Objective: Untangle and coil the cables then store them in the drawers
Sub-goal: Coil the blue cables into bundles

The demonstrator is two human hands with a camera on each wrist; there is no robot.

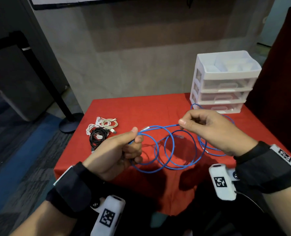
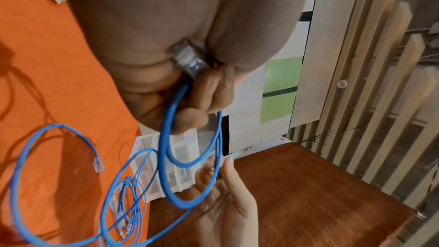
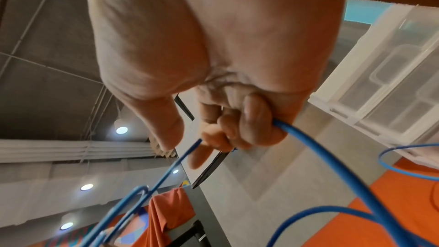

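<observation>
Red-clothed table (image 1: 117, 108) against grey wall (image 1: 124, 65), carpeted floor (image 1: 22, 142).

Right hand (image 3: 213, 59) fills most of the shot, fingers (image 3: 251, 125) curled around the blue cable (image 3: 332, 168), thumb pinching a thinner stretch of it that runs down-left. Cable loops off below and to the right. The clear plastic drawers (image 3: 392, 74) sit at the right, above the orange cloth (image 3: 392, 204) on the bench.
</observation>
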